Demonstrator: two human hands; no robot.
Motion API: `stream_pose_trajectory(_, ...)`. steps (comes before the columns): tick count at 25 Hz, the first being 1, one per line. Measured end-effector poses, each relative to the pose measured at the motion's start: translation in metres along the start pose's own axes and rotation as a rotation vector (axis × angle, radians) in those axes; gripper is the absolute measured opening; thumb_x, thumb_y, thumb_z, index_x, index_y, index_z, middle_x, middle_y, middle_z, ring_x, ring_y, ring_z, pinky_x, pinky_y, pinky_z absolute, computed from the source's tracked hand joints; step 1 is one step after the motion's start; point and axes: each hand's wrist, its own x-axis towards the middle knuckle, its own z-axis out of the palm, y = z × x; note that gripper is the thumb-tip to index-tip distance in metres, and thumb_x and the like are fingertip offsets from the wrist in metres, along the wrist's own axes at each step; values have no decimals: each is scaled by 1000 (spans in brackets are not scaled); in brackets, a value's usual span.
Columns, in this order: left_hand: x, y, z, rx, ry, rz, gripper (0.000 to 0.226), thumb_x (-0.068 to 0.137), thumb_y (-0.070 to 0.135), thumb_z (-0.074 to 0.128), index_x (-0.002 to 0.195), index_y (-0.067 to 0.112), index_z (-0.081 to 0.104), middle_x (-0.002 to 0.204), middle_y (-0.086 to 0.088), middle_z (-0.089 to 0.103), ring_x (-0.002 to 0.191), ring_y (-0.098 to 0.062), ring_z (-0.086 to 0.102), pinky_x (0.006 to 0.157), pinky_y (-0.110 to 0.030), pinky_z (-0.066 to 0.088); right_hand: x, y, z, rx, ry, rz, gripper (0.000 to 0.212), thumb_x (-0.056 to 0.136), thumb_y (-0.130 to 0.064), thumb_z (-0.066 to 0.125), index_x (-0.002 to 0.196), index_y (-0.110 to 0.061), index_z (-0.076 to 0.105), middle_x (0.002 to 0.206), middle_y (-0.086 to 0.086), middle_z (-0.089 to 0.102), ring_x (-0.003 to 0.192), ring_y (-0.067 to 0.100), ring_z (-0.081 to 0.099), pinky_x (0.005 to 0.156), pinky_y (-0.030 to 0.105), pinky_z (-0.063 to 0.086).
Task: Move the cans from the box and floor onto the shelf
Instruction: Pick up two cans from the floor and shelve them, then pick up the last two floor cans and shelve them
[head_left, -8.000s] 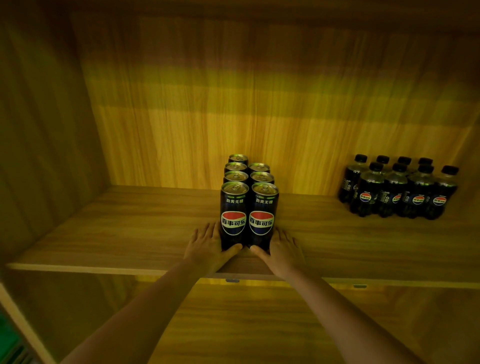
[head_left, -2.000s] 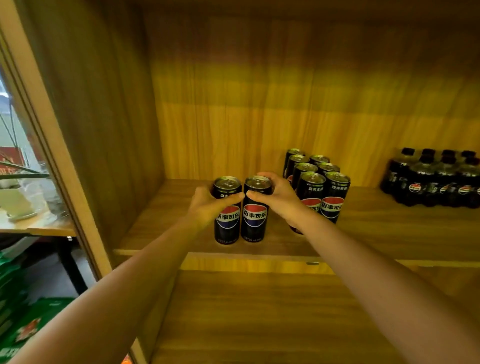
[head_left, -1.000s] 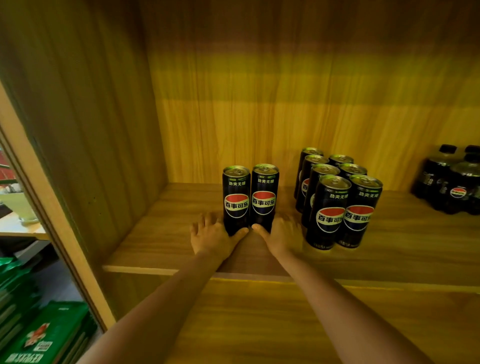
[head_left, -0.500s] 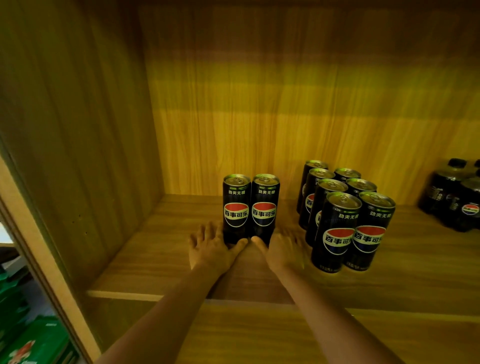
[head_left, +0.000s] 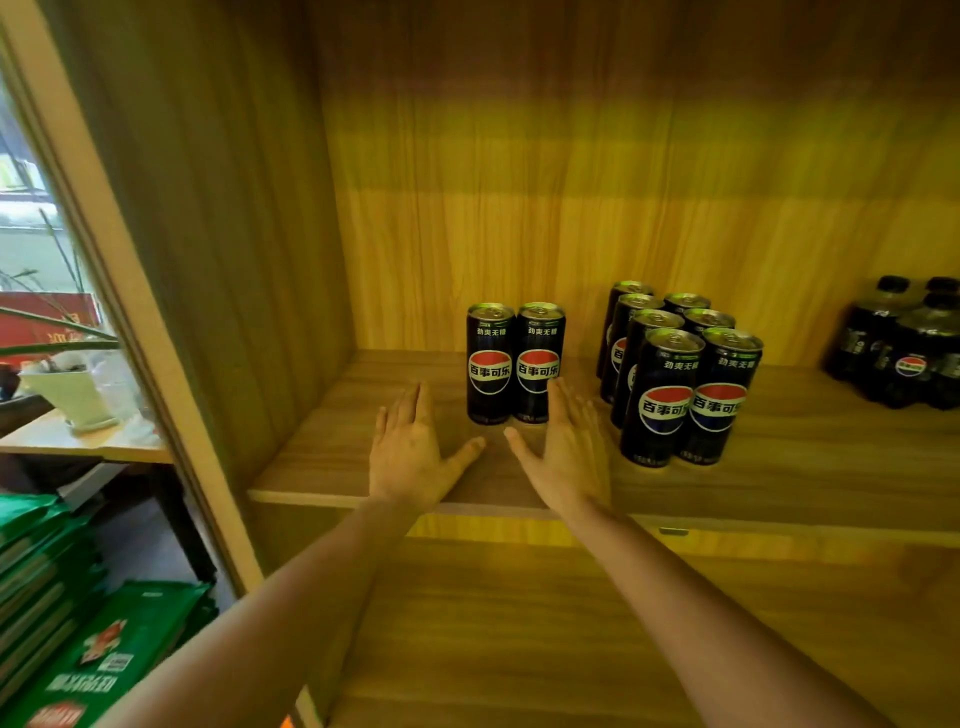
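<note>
Black cans (head_left: 491, 358); hands (head_left: 410, 457) (head_left: 566, 457) splayed, seemingly empty

- The two cans (head_left: 514, 364) standing side by side toward the left end of the shelf (head_left: 831, 467) each carried "劲爽无糖" near the top and "百事可乐" across a red, white and blue Pepsi globe.
- The front cans (head_left: 667, 405) of the group nearer the shelf's middle bore the same two lines.
- The bottles (head_left: 909, 358) at the shelf's right edge showed a small Pepsi globe, its lettering too small to read.
- The green packs (head_left: 104, 660) below carried white characters, too blurred to read.
</note>
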Motion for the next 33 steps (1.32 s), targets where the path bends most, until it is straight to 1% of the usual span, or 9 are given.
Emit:
stream_pose_trajectory(2,-19,-7,-32,38,-16,50,93,81,61,48,148,13,5,158,-7,4,146,-22,5,117,-37,4,-8,-24,-23,-23,-36,-124,78,86,-53,45,145,-13,13,155,7,16,143,20,14,115,31,6)
stream_pose_trajectory(5,-49,-21,-86,80,-11,80,92,82,61,47,148,14,4,158,-7,1,146,-22,4,118,-37,5,-19,-66,-57,-109,-135,-257,84,84,-57,46,145,-12,12,155,8,15,143,21,14,116,35,10)
stream_pose_trajectory(8,-85,-45,-130,151,-23,118,92,81,62,46,148,15,5,158,-6,4,146,-22,7,117,-37,6,-44,-102,-70,-112,-226,-265,89,81,-60,47,146,-10,11,156,9,13,143,22,13,117,37,8)
stream_pose_trajectory(12,-135,-90,-167,213,-60,165,94,80,67,43,148,13,9,158,-8,10,145,-23,10,117,-37,8,-102,-144,-70,-265,-249,-313,92,80,-66,41,146,-11,6,156,8,8,144,21,9,118,37,5)
stream_pose_trajectory(15,-169,-129,-189,191,-98,178,95,79,66,45,148,9,11,156,-10,16,145,-26,13,117,-40,10,-146,-182,-60,-249,-271,-298,93,80,-62,46,146,-12,5,157,7,6,144,20,6,116,35,0)
stream_pose_trajectory(19,-211,-173,-200,205,-120,196,96,79,66,46,147,7,12,156,-11,18,145,-26,14,117,-40,9,-195,-217,-33,-232,-264,-274,92,79,-61,50,146,-12,8,156,6,10,144,20,8,115,33,1)
stream_pose_trajectory(26,-280,-239,-148,209,-182,180,94,81,63,46,147,7,10,157,-12,14,146,-24,11,117,-35,4,-271,-221,45,-187,-300,-301,88,80,-54,55,145,-12,14,156,7,15,144,20,11,112,30,0)
stream_pose_trajectory(29,-322,-266,-97,189,-188,154,96,79,66,44,147,6,10,156,-14,15,145,-25,12,116,-35,4,-314,-197,95,-151,-329,-309,88,79,-54,55,145,-11,17,155,7,17,143,20,13,113,29,0)
stream_pose_trajectory(33,-388,-306,0,190,-218,123,98,74,65,40,146,5,12,155,-16,17,144,-27,15,117,-40,9,-387,-150,190,-125,-408,-323,91,76,-57,57,144,-8,21,153,10,23,142,22,19,113,31,2)
